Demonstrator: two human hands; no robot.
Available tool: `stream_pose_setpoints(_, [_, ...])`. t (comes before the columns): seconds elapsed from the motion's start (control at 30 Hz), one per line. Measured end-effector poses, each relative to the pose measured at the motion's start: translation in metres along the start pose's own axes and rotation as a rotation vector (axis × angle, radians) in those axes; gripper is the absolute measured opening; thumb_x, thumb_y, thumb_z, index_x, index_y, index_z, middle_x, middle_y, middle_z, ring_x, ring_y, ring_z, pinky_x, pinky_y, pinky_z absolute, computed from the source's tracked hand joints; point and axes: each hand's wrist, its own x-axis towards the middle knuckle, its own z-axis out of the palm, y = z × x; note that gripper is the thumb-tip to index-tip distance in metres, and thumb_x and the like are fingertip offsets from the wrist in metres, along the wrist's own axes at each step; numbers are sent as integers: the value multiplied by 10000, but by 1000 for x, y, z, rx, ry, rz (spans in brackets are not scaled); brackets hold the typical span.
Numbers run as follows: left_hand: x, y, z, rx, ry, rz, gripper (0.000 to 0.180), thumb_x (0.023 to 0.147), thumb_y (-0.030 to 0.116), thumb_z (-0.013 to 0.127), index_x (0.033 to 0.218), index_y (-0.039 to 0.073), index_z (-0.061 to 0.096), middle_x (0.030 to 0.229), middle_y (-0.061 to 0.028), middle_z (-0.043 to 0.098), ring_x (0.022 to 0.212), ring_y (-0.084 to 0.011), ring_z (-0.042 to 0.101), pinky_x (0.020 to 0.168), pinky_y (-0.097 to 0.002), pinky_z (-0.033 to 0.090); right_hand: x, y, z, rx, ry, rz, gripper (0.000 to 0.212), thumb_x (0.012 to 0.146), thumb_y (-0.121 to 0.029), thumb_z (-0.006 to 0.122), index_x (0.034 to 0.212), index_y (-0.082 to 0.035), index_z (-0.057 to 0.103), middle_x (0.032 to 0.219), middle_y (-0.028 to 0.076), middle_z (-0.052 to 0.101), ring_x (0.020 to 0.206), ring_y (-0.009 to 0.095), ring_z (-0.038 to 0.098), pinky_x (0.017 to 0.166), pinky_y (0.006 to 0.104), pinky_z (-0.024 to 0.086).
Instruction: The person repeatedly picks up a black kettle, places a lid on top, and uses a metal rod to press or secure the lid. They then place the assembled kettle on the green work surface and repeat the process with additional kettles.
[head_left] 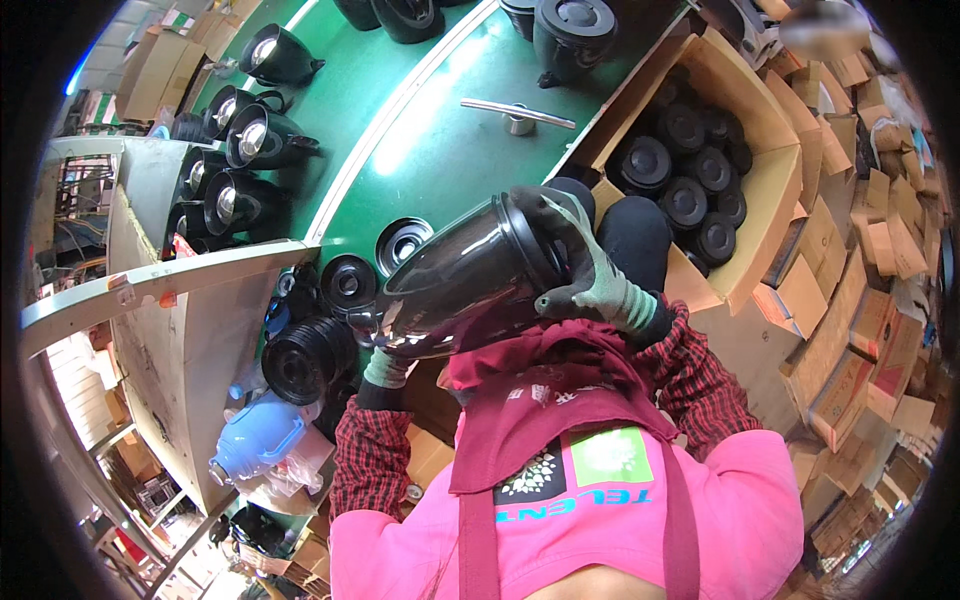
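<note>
A glossy black jug (450, 285) lies tilted across my lap, its narrow spouted end to the left and its wide collared end to the right. My right hand (590, 270), in a grey-green glove, is closed round the wide end, with the thumb along the near side. At the spout end, my left hand (385, 367) holds the jug from below; mostly its glove cuff shows, and its fingers are hidden behind the jug. Just beyond the spout lie a black ring-shaped lid (348, 283) and another round lid (403, 245) on the green table.
An open cardboard box (765, 215) of black round-topped parts stands at the right. On the green table (420, 150) are a metal T-shaped tool (518, 117) and several black jugs (245, 203). Stacked black rings (305, 360) and a blue bottle (258, 438) sit at the left.
</note>
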Motion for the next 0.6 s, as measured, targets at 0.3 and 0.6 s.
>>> stream_pose_setpoints(0.3, [22,5,2,204,-128,1,753,900,434,669,1490,43,411,1446,-125,513,1247,-269,541,1038,-437,470,-7,-15,-9,597,246,308,670,994,-302,650,1550,-86,345,1470,31,452,1262,151,508,1049,298,433])
stream_pose_setpoints(0.6, [37,-26,0,230,-252,-92,810,889,489,691,1501,45,401,1460,-128,507,1261,-278,535,1042,-447,471,-4,-40,-6,105,184,-16,733,926,-341,695,1535,-80,382,1457,110,442,1322,238,446,1128,388,342])
